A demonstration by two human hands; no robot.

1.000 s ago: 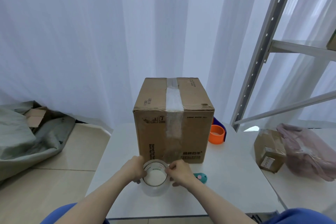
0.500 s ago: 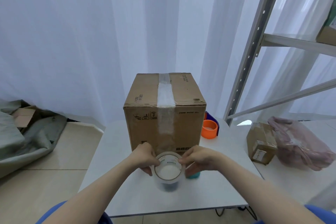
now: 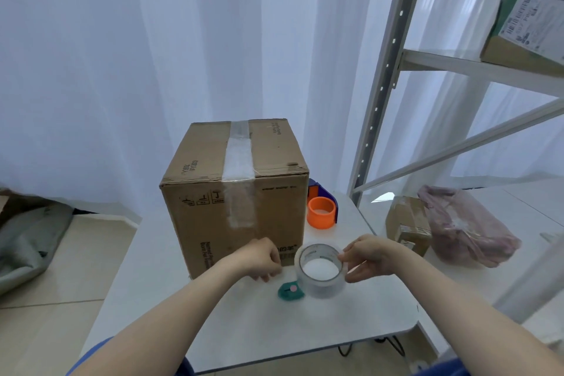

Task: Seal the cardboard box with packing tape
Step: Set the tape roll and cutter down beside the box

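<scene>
A brown cardboard box (image 3: 235, 192) stands on the white table (image 3: 351, 323). A strip of clear tape runs over its top seam and partway down its front. My right hand (image 3: 366, 258) grips a roll of clear packing tape (image 3: 320, 272) by its right rim, held just above the table in front of the box's lower right corner. My left hand (image 3: 262, 259) is a little left of the roll with thumb and fingers pinched, apparently on the free tape end. The clear strip between hand and roll barely shows.
A small teal cutter (image 3: 290, 291) lies on the table under the roll. An orange tape roll in a dispenser (image 3: 321, 212) sits right of the box. A small carton (image 3: 409, 223) and a pink bag (image 3: 464, 229) lie on the right, by a metal rack (image 3: 384, 76).
Both hands held the roll together before. Now the roll has shifted right in my right hand, and my left hand has come off it to the left with fingers pinched.
</scene>
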